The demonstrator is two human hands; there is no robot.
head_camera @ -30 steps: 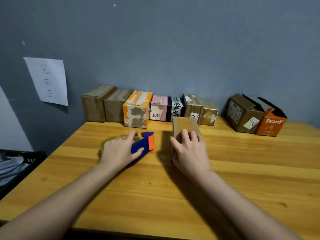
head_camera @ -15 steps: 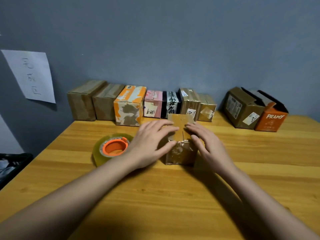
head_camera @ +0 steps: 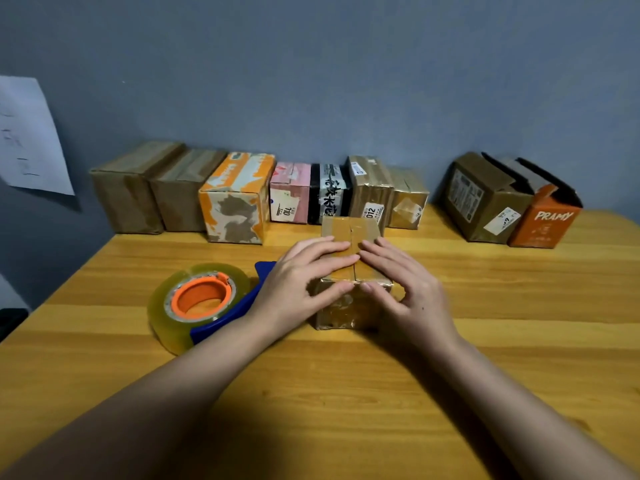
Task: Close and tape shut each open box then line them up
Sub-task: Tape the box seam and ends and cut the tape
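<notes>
Head view: a small brown box [head_camera: 351, 271] stands on the wooden surface [head_camera: 346, 382], near the centre, in front of a row of seven closed boxes [head_camera: 258, 197] lined up along the far edge. The left hand [head_camera: 298, 285] and right hand [head_camera: 405, 285] both lie flat on the box top with fingers straight, pressing the flaps on either side of the centre seam; neither hand grasps anything. A tape dispenser [head_camera: 201, 303] lies released on the surface just left of the box, beside the left wrist. Two open boxes, one brown [head_camera: 485, 199] and one orange [head_camera: 543, 220], stand at far right, apart from the row. Handling judgement: the box is probably light, thin cardboard, glossy where taped, and may slide or dent under pressure. Take hold by the two opposite side walls, low down.
</notes>
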